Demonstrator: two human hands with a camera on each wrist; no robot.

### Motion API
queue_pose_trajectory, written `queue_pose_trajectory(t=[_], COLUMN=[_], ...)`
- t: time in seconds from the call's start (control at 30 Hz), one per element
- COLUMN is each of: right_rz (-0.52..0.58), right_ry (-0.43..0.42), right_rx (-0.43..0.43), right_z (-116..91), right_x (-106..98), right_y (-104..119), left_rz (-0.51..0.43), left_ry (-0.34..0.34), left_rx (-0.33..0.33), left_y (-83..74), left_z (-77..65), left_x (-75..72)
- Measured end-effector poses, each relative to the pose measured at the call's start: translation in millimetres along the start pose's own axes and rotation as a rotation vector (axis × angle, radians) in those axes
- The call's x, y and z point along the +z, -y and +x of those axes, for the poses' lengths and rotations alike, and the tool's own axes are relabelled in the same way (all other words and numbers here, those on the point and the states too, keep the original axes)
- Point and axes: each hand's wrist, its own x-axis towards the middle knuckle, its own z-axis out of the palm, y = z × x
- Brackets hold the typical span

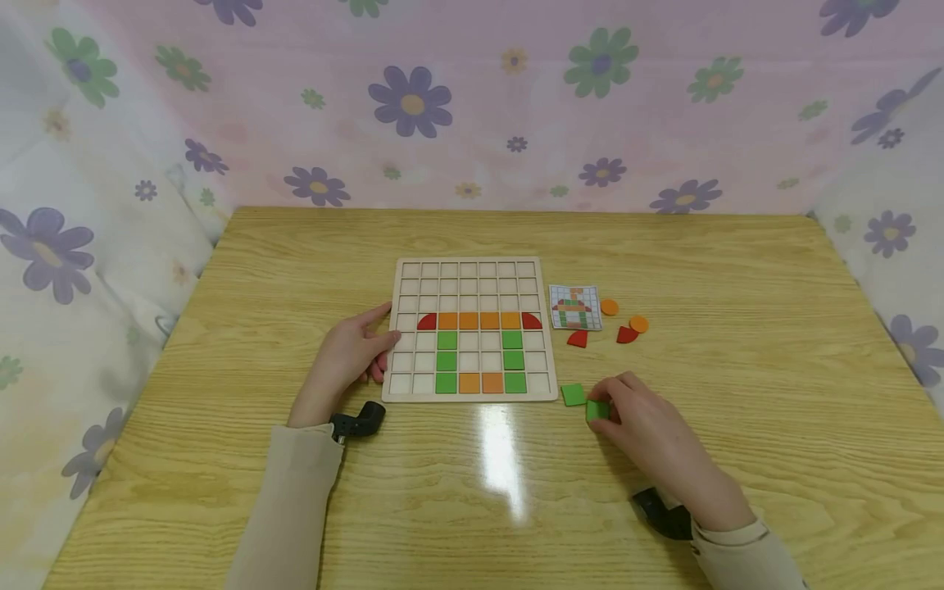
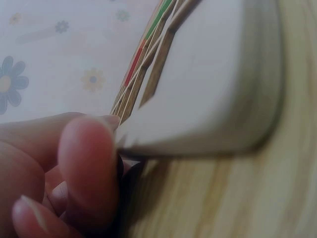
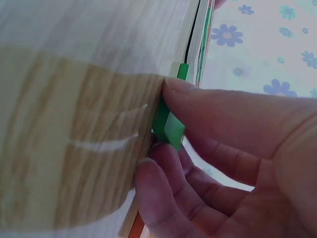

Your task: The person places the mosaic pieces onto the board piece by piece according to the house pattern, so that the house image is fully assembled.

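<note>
On the wooden surface (image 1: 737, 344), a gridded puzzle board (image 1: 469, 270) lies at centre, partly filled with orange, green and red tiles. At its 9 o'clock edge the left hand (image 1: 347, 360) rests with relaxed fingers touching the board's rim. At the board's 4 o'clock the right hand (image 1: 649, 434) pinches a green square tile (image 1: 596, 410) between thumb and fingers; a second green tile (image 1: 573, 395) lies just beside it. At 3 o'clock sit a pattern card (image 1: 575, 307), two orange discs (image 1: 609, 307) and two red quarter pieces (image 1: 578, 338).
</note>
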Motion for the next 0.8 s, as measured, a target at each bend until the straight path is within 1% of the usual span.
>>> queue_pose_trajectory(t=[0.13,0.23,0.4,0.57,0.8], right_rz=[0.042,0.054,0.032,0.036,0.035], right_ry=[0.043,0.055,0.043,0.035,0.058], right_rx=[0.017,0.023,0.0,-0.032,-0.099], right_z=[3,5,6,8,12], right_x=[0,-2,-6,-5,-5], right_y=[-2,-4,-8,-10,-4], left_rz=[-0.001,-0.007,-0.017,-0.026,-0.024], left_ry=[0.0,0.0,0.005,0.0,0.013], left_rx=[0.004,-0.001,-0.009,-0.013,-0.006], left_y=[0.7,0.8,-0.6,-1.2,-1.6], left_z=[-0.5,-0.1,0.9,1.9,-0.9], left_x=[-0.4,-0.1,0.4,0.5,-1.1])
